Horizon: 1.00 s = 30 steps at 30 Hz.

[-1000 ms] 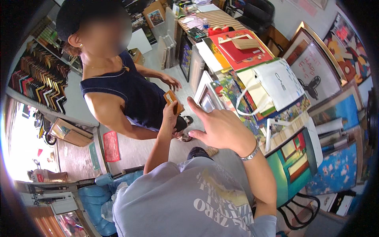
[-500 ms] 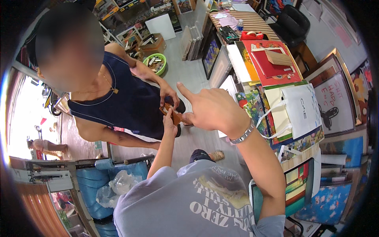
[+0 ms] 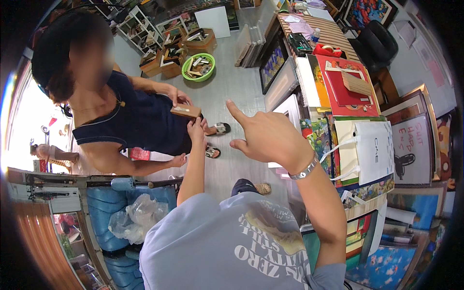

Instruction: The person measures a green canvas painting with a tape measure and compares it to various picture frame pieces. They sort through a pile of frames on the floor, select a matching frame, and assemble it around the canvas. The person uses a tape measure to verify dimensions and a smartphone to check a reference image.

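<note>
A small brown block-like piece [image 3: 186, 110] with a pale mark on top is between me and another person. My left hand [image 3: 196, 129] pinches its near right end. The other person's hand [image 3: 179, 96] touches its far side. My right hand [image 3: 273, 137] is held up in the air to the right, well apart from the piece. Its index finger points forward and its thumb sticks out; the other fingers are curled and mostly hidden, and I see nothing held in it. The other person's second hand [image 3: 179, 160] hangs lower, near their hip.
On the right, a slatted table [image 3: 320, 23] and stacked pictures bear a white bag [image 3: 374, 150] and red folders [image 3: 345, 84]. A green basin [image 3: 198, 67] of offcuts stands on the floor ahead. Lower left is a blue seat [image 3: 104, 212] with a clear plastic bag [image 3: 140, 217].
The brown piece has turned from steeply tilted to nearly flat and moved away from my right hand, with my left hand still on it. My right hand keeps its pointing shape.
</note>
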Each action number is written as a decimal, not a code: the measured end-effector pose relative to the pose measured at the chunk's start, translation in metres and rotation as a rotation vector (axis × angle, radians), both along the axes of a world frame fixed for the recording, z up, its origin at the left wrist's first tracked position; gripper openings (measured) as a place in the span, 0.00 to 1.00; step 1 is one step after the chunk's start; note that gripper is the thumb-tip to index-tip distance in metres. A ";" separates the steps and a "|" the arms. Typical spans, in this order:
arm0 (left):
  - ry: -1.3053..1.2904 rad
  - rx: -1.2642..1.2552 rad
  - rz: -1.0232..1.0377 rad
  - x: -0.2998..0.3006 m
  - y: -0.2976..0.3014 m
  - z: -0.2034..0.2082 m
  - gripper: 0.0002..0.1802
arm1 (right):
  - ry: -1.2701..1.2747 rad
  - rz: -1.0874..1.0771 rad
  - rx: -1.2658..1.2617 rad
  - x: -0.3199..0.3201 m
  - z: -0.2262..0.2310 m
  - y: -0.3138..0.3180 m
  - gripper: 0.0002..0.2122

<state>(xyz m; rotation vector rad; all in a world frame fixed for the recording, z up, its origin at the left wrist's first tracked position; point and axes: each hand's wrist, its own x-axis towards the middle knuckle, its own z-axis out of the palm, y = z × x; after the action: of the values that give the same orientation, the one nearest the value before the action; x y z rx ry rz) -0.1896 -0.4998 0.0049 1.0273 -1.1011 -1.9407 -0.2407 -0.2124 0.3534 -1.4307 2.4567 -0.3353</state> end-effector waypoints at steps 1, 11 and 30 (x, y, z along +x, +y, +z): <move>0.016 0.007 -0.015 -0.001 -0.010 -0.005 0.12 | -0.015 0.000 -0.022 0.001 -0.001 0.001 0.36; -0.468 0.018 -0.725 0.033 0.057 -0.084 0.19 | -0.412 -0.117 0.089 0.020 -0.069 0.054 0.33; -0.965 -0.560 -0.845 0.006 -0.015 -0.069 0.44 | -0.704 -0.331 -0.064 0.118 -0.181 0.144 0.32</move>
<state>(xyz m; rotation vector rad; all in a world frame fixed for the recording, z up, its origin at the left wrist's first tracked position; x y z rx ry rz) -0.1839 -0.5148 -0.0639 1.2961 -2.7803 -1.4167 -0.1230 -0.0686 0.1728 -0.7256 2.0739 -0.8309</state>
